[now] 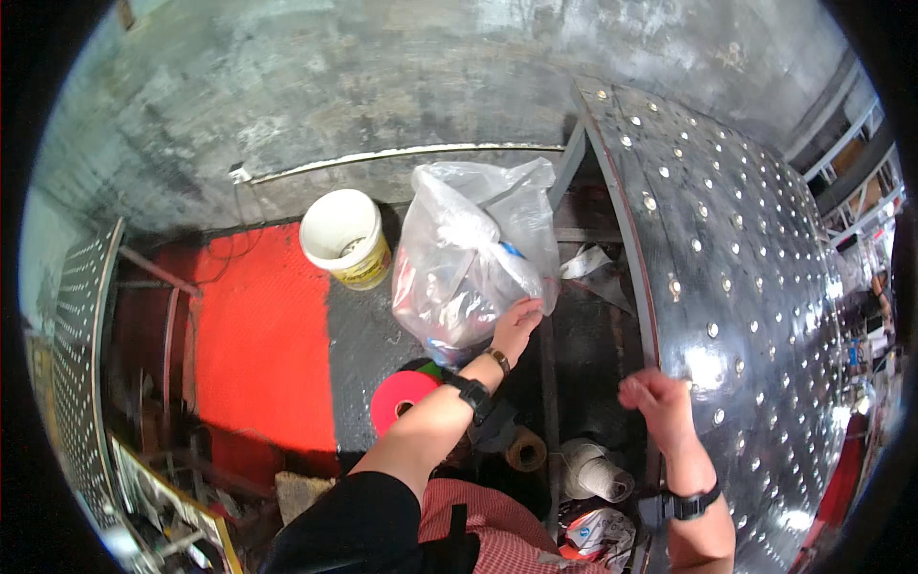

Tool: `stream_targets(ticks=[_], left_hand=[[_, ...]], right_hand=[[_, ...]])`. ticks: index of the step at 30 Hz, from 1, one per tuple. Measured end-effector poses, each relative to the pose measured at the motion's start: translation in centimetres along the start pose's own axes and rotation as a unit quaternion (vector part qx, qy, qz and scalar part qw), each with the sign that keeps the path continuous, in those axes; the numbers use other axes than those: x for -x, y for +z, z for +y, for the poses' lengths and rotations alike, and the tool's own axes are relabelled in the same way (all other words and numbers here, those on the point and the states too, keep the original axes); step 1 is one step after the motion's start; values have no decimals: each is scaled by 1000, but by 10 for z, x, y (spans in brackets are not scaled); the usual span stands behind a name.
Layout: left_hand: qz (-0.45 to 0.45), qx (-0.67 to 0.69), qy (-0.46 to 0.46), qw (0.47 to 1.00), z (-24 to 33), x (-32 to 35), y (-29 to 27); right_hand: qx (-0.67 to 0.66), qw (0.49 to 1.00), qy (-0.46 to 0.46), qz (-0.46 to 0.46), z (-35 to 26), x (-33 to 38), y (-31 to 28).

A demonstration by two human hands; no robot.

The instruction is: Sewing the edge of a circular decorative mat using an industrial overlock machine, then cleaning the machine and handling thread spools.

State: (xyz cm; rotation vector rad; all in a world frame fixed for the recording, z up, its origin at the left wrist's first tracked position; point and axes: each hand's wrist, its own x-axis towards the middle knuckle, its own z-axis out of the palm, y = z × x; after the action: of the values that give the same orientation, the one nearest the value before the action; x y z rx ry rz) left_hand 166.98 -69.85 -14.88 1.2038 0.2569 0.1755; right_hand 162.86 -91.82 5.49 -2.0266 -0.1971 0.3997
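A large clear plastic bag [435,249], gathered near its middle, stands upright with red, blue and white contents blurred behind the film. My left hand [517,328] reaches to the bag's lower right side, its fingers closed on the plastic there. Off to the right, my right hand [658,402] is raised beside the edge of a black studded panel [708,249]. Its fingers curl inward, and nothing shows in them. Watch-like bands are on both of my wrists.
A white bucket [341,230] stands left of the bag beside a red floor strip [258,335]. Under my left forearm sits a pink roll [394,397]. A brown roll [525,448] and a white cone-shaped spool [598,471] lie near me. A concrete wall [363,77] rises behind.
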Motion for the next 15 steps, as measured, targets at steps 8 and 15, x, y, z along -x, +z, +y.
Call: stream_targets(ticks=[8,15], left_hand=[[-58,-232,-41,970,-2,243,-52],[40,-387,-315,865,-27,634,-66]], right_hand=[[-32,993,28,-111,49,194,-54],[72,951,-151,-261,55,320,-72]])
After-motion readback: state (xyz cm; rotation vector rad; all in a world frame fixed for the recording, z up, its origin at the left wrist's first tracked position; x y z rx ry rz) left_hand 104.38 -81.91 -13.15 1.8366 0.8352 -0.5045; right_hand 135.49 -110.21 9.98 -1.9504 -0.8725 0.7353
